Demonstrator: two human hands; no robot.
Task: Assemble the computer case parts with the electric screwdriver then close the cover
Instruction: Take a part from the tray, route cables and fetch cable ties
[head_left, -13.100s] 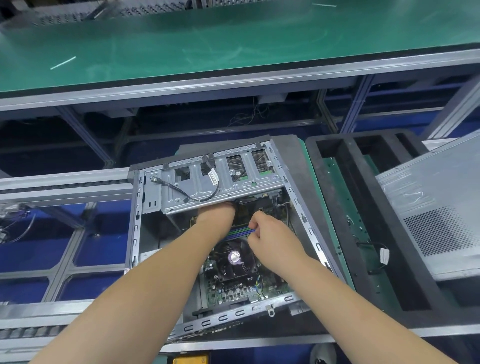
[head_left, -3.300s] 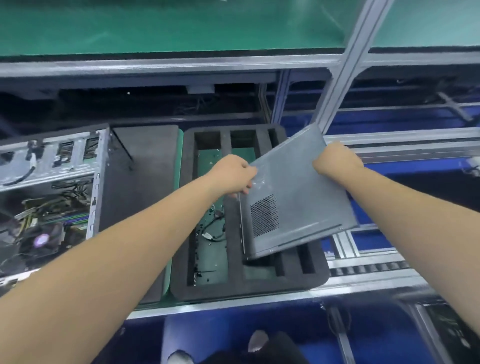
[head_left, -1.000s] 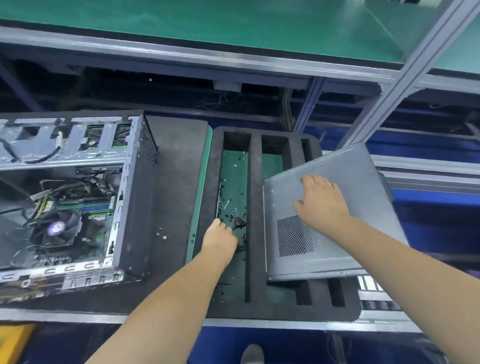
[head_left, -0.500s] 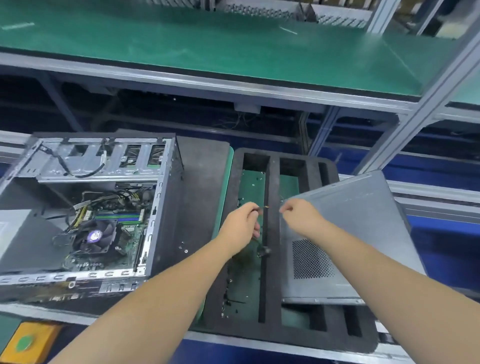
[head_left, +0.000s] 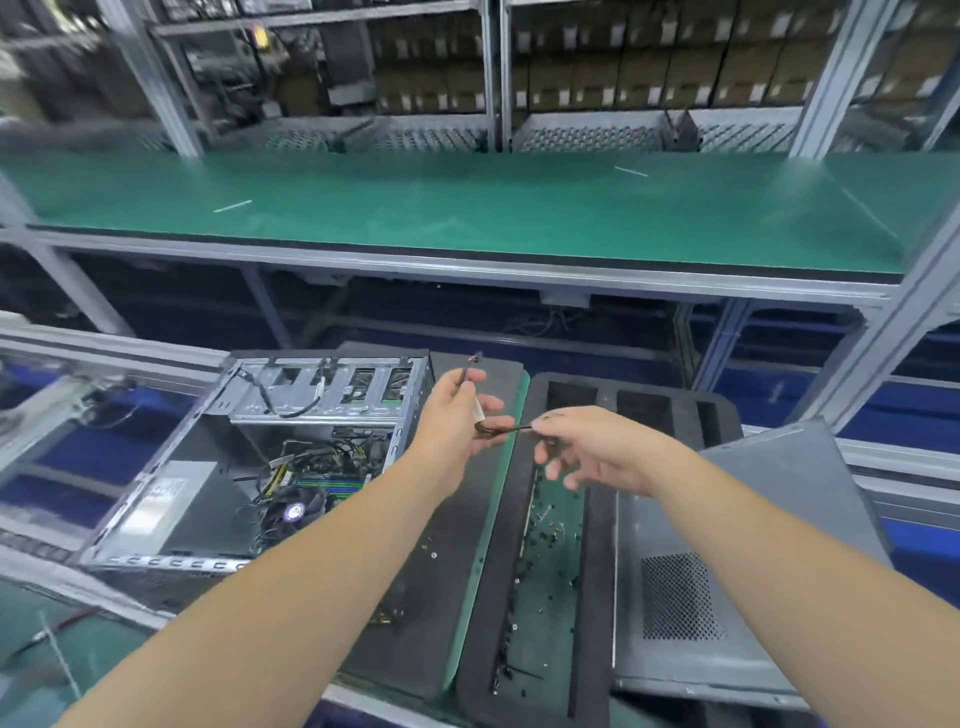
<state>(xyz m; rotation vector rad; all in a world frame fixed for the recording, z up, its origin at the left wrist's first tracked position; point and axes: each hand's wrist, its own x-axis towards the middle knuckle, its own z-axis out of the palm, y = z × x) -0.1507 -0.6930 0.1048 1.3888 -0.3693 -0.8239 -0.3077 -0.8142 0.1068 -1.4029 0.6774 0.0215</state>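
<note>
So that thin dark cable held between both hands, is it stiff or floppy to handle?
Probably floppy: the cable curls into a loop by the left hand and its free end pokes up above that hand. Likely very light, since the right hand seems to take it with fingertips alone. It may snag.

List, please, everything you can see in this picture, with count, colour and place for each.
computer case: one, grey metal, side open, lying at left on a dark mat.
side cover: one, grey with a vent grille, lying tilted on the foam tray's right part.
foam tray: one, black with slots, right of the case.
small screws and parts: many, dark, scattered in the tray's green-floored slot.
cable: one, thin and dark with a white label, held between both hands above the mat.
green bench: one, across the back, above the work line.
shelving: grey racks with brown boxes, far back, blurred.
left hand: grips the cable.
right hand: pinches the cable's end, other fingers spread.
</note>
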